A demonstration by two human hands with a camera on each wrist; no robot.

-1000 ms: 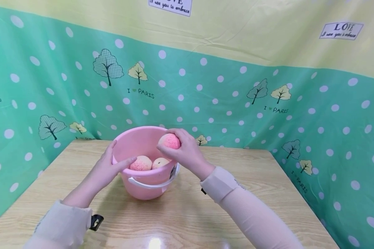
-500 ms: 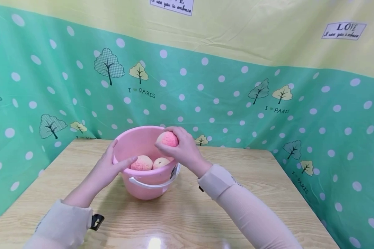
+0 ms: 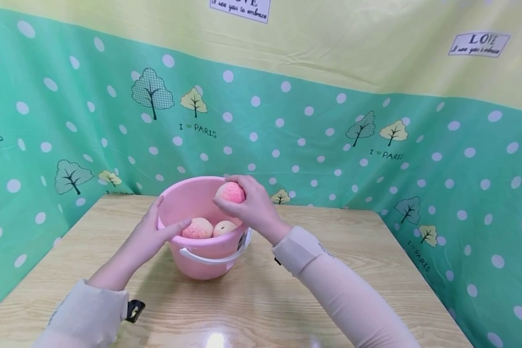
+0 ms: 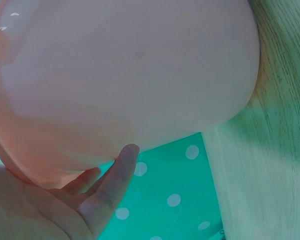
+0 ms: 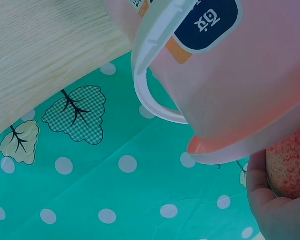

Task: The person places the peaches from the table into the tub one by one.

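A pink bucket stands on the table. My left hand grips its left rim, thumb over the inner side and fingers outside; in the left wrist view those fingers lie along the outer wall. Above the right rim my right hand holds a pink-and-cream peach between thumb and fingers. The right wrist view shows this speckled peach just past the bucket's rim. Inside the bucket lie two more peaches, one speckled pink and one paler peach with a dark spot.
The bucket's white handle hangs down on the near side. A dark label is on the bucket wall. The wooden table ends at a green dotted curtain at the back and sides.
My right hand has moved slightly left and up with the peach, over the bucket's opening. My left hand and the bucket stay in place.
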